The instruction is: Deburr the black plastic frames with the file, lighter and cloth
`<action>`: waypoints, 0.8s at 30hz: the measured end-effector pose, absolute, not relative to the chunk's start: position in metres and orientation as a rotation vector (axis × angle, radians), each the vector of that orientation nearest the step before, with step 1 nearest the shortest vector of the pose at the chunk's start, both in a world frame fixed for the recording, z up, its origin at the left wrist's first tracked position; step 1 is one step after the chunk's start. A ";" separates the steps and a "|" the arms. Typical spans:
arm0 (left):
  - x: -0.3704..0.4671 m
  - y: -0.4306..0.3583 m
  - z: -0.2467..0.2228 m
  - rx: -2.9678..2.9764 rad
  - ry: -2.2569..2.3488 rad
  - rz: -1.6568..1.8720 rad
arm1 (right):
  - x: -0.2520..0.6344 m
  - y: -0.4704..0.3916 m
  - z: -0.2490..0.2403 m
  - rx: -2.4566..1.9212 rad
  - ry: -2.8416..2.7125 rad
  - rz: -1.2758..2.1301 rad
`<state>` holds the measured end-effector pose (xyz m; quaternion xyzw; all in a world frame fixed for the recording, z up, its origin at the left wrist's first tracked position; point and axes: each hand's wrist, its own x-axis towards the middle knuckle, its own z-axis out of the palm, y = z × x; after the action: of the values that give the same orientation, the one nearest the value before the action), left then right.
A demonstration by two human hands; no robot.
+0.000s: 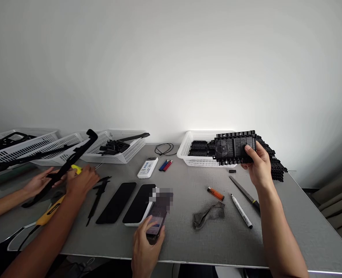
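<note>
My left hand (148,243) grips a smartphone (158,221) at the front of the table, thumb and fingers along its sides. Part of its screen is pixelated. Beside it a dark phone in a white case (139,202) lies flat, and a second black phone (116,202) is to its left. Raised on the right, my right hand (258,160) pinches a black ribbed plastic panel (230,148), thumb on its face. The panel overlaps the front of a white basket (184,152) with similar black parts (198,146). More black parts (276,166) are stacked behind my wrist.
On the left, a co-worker's hands (80,181) hold a long black part (63,170) near a yellow tool (48,212). A file (243,191), marker (241,210), orange lighter (215,193), cloth (208,215), calipers (97,199) and power bank (148,167) lie about.
</note>
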<state>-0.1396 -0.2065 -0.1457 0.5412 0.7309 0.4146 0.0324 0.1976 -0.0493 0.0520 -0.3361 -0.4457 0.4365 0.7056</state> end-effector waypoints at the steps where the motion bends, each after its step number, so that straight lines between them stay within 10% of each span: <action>1: -0.140 -0.206 -0.147 1.684 2.252 1.286 | 0.197 -0.050 0.052 -0.749 -0.987 0.971; 24: -0.143 -0.150 -0.127 2.147 2.298 0.786 | 0.200 -0.049 0.050 -0.744 -0.988 0.968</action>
<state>-0.1430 -0.1503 -0.1273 0.6615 0.7080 0.2420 -0.0502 0.1999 -0.0487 0.0504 -0.3350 -0.4449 0.4359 0.7070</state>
